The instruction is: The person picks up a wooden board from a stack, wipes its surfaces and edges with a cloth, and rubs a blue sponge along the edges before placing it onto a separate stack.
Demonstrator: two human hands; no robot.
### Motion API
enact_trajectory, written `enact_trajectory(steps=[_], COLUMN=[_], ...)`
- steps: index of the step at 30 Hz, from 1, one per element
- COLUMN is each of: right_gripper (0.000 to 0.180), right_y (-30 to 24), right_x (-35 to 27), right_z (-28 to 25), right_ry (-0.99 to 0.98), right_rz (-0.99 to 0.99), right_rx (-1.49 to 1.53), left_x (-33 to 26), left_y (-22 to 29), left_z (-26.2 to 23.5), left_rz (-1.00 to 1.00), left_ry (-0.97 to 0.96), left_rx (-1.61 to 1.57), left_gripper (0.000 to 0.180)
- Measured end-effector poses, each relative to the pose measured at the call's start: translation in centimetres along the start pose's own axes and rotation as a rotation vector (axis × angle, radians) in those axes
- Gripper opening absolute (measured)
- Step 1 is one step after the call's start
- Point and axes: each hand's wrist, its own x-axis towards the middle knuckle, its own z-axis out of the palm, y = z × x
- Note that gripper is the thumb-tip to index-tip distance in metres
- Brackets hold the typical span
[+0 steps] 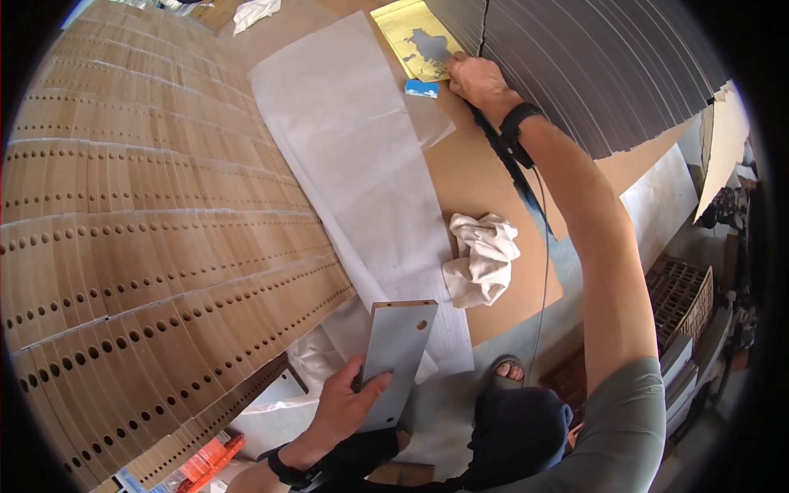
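Note:
My left hand (343,404) grips a narrow grey board (398,353) by its long edge, thumb across its face. The board is tilted, with round holes near its ends and a bare brown top edge. My right arm reaches far forward. The right hand (481,80) is closed at the edge of a yellow sheet (394,26), its fingertips beside a patch of grey paste (431,45) smeared there. Whatever those fingers hold is hidden. A small blue-and-white packet (422,88) lies just left of that hand.
Stacked brown boards with rows of holes (156,246) fill the left. A white sheet (337,123) and crumpled cloth (483,255) lie on brown cardboard (526,271). Stacked grey panels (592,66) stand at the far right. A cable (546,271) hangs near my foot; a brown crate (678,300) sits right.

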Motion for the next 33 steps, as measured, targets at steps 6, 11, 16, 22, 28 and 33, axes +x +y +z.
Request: enact_trajectory(steps=[6, 11, 16, 22, 28, 33], right_gripper=[0.023, 0.019, 0.028, 0.031, 0.029, 0.025], right_y=[0.2, -1.5, -6.5, -8.6, -7.0, -6.6], right_x=[-5.3, -7.1, -5.7, -5.0, -5.6, -7.2], right_z=[-2.7, -3.8, -1.9, 0.0, 0.6, -0.7], right_ry=[-0.104, 0.112, 0.274, 0.214, 0.269, 0.128], right_rz=[-0.017, 0.042, -0.036, 0.011, 0.016, 0.241], right_rx=[0.054, 0.193, 0.119, 0.057, 0.359, 1.791], left_x=[-0.6, -0.5, 0.3, 0.1, 1.0, 1.2], left_y=[0.3, 0.1, 0.2, 0.4, -0.7, -0.1], left_z=[-0.2, -0.3, 0.6, 0.2, -0.5, -0.4], left_rz=[0.04, 0.004, 0.06, 0.017, -0.011, 0.08], left_ry=[0.002, -0.032, -0.052, -0.032, -0.031, -0.003], left_rx=[-0.033, -0.027, -0.022, -0.054, -0.018, 0.008], left_gripper=[0.03, 0.03, 0.033, 0.033, 0.033, 0.032])
